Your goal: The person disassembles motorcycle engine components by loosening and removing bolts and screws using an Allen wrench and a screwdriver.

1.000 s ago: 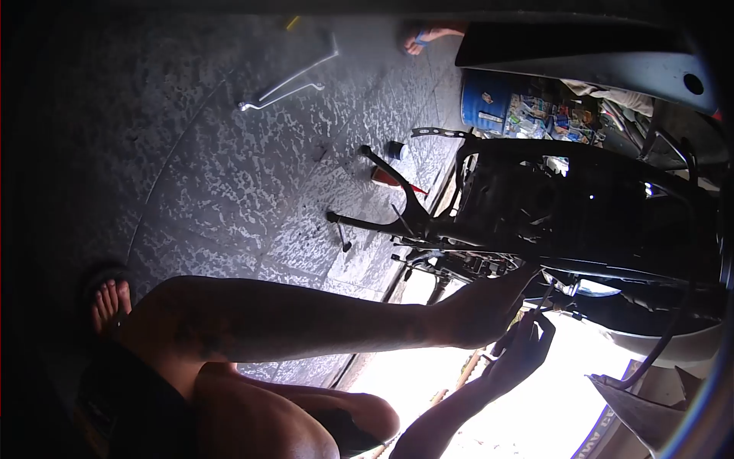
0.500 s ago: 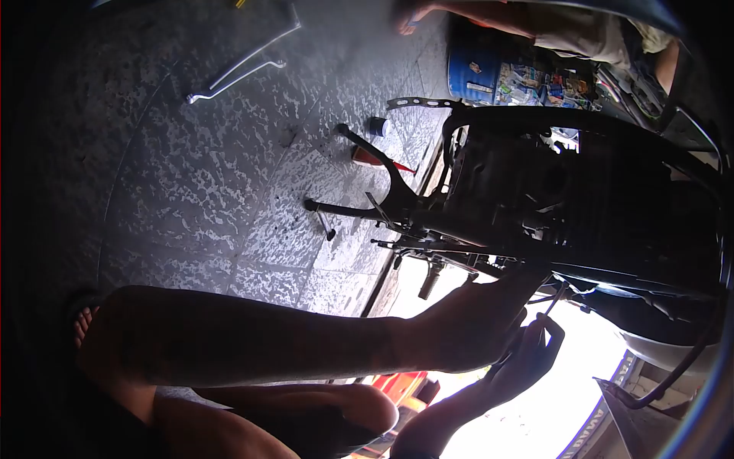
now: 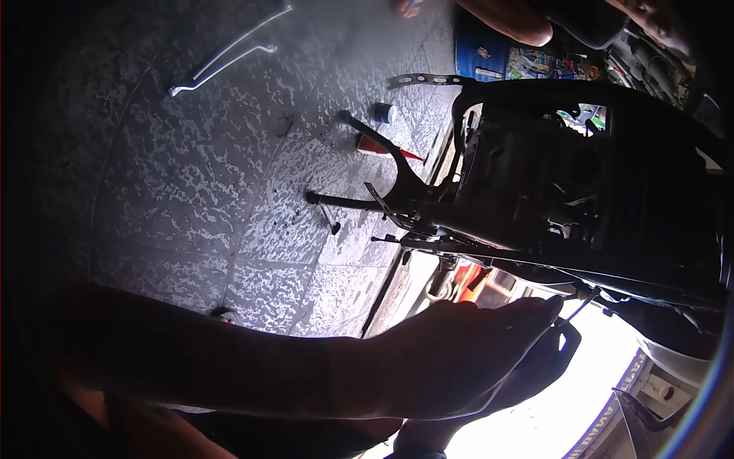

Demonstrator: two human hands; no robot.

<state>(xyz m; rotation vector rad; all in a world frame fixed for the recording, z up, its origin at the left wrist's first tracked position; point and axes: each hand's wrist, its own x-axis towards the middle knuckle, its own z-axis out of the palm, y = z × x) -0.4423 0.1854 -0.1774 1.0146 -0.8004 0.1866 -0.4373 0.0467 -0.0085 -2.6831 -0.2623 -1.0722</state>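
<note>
A dark motorcycle frame (image 3: 527, 176) fills the right side of the head view, turned sideways in the picture. My left hand (image 3: 451, 352) reaches across the foreground beside the frame's lower edge, its fingers closed and bunched together. What they grip, if anything, is lost in shadow. Behind it and partly hidden is my right hand (image 3: 547, 359), fingertips pinched around a thin rod (image 3: 584, 306). This rod slants up towards the underside of the frame, where cables run along. Both hands are dark against bright light, and their fingertips nearly meet.
Two long wrenches (image 3: 229, 57) lie on the mottled floor (image 3: 176, 176). By the centre stand (image 3: 401, 168) are a small can (image 3: 384, 113) and a red container with a pointed tip (image 3: 378, 147). A blue drum (image 3: 480, 57) and another person's leg (image 3: 512, 19) are at the top.
My left hand has drawn away from the frame's edge towards my right hand and now covers more of it. The view has shifted slightly, and the other person's leg has moved.
</note>
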